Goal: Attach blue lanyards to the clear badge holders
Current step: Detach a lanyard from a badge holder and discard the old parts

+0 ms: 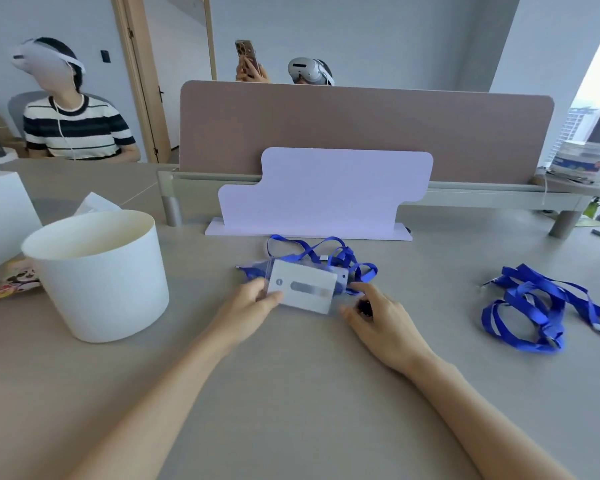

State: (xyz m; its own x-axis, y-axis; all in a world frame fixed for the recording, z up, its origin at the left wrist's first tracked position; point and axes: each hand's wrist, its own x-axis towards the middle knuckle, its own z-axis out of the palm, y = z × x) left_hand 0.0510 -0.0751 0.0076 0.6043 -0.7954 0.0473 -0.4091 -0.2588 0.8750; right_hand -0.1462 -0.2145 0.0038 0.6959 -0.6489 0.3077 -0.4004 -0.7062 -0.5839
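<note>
A clear badge holder (303,287) with a white card inside lies on the grey desk near the middle. My left hand (253,301) pinches its left edge between thumb and fingers. My right hand (378,315) sits at the holder's right end, fingers curled around a small dark clip; what exactly it pinches is hard to tell. Behind the holder lies a tangle of blue lanyard (329,252), partly under it. A second heap of blue lanyards (537,304) lies on the desk to the right, apart from both hands.
A large white bucket (97,271) stands at the left, with snack packets (4,282) and a white box beside it. A white stand (326,192) and a brown divider (361,126) close the desk's back. Two people wearing headsets sit beyond.
</note>
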